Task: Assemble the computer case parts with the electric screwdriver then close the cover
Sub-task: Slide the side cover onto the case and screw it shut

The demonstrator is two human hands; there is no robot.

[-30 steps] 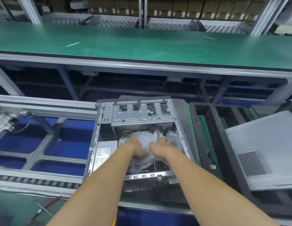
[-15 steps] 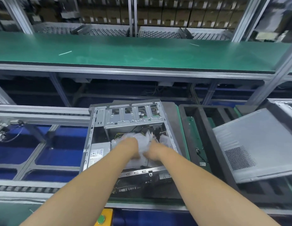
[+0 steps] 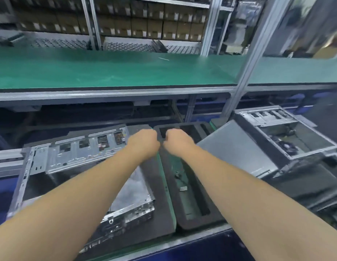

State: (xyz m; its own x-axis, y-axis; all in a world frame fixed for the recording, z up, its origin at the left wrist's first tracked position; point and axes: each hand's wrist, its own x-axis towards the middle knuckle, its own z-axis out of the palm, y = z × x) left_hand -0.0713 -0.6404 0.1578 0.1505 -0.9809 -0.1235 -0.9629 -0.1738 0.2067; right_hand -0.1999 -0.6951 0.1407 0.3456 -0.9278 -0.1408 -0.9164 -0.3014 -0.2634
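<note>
Now that both hands are out of the case [image 3: 73, 166], the plastic bag they were pressing on half a second ago is no longer in view. Left hand [image 3: 144, 143] and right hand [image 3: 178, 141] sit side by side, almost touching, raised over the gap between the case and the black foam tray [image 3: 194, 208] just to its right. Fingers on both look curled under. Whether they're pinching anything I can't tell: frame is motion-blurred and nothing shows between them.

The view has also swung right since then. The case now lies low and left, open side up, drive cage at its far end. The cover [image 3: 237, 147], a grey panel, leans tilted on the far right part of the tray, not on the case. A second open case [image 3: 288, 136] is now visible further right. All of it sits on the lower line under the green bench [image 3: 107, 72].

My read: the bag business inside the case is finished or dropped, and the hands are in transit rightward, likely toward the cover or tray. No screwdriver in view, and no screw work visible. Cover not fitted, so closing is still ahead. Risk: if the bag is still loose inside, it'll get trapped under the cover.
</note>
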